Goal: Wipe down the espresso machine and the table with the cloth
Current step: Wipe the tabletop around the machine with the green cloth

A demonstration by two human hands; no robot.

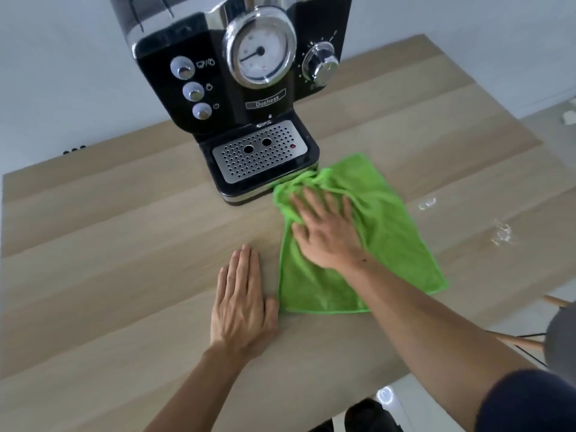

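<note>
Legible only as "Duchess" on the nameplate (265,100) under the round gauge (260,53) of the espresso machine (156,57), plus a power symbol (216,106) beside the lowest button (202,111).

1. A chair (561,335) stands at the right edge. It has a grey seat, light wooden legs and thin black bars.
2. Two small clear, shiny spots (427,203) lie on the right part of the table (124,244).
3. Three tiny black dots (74,149) sit at the far left edge, by the white wall (62,73).
4. A small white thing (569,116) lies on the pale floor (548,141).
5. A dark shape (367,413) shows at the bottom; what it is cannot be told.
</note>
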